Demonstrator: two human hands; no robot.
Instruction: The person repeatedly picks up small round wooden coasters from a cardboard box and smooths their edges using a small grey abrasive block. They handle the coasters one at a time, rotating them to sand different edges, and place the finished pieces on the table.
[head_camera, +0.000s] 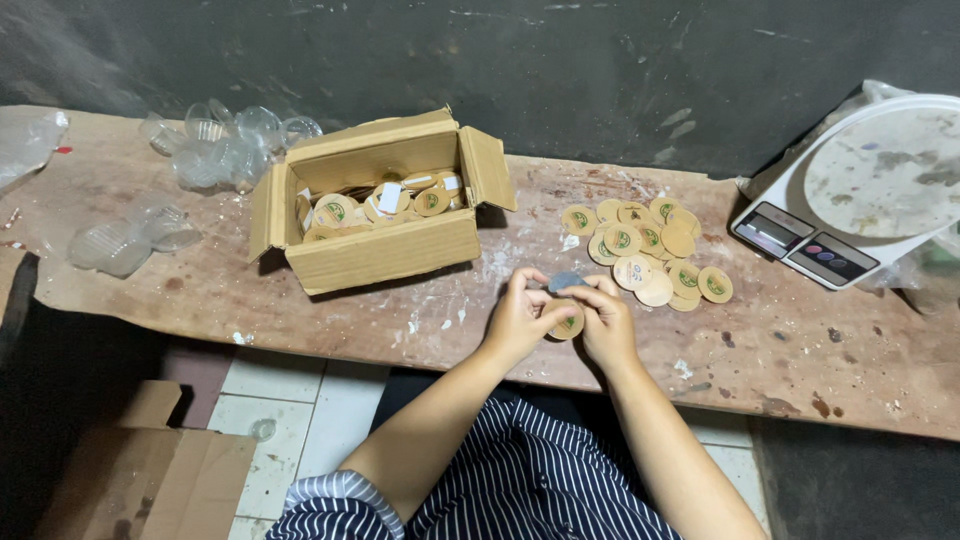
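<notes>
Left hand (517, 318): fingers curled and clamped on the left edge of a small round tan disc (568, 324), held just above the near edge of the surface (400, 320).
Right hand (606, 318): fingers pinched on the disc's right side, thumbs of both hands meeting over it.
Disc: flat, round, tan, with a green mark in the middle; a grey round piece (565, 281) shows at the fingertips just above it.
Loose pile (648, 252): more tan discs of the same kind, overlapping, lying just beyond the hands.
Cardboard box (378, 205): open, flaps spread, to the left; partly filled with the same tan discs, some on edge.
Scale (850, 190): white, round platform, at the far right.
Clear plastic cups (225, 145): heaped at the far left; a second small heap lies nearer the left edge.
</notes>
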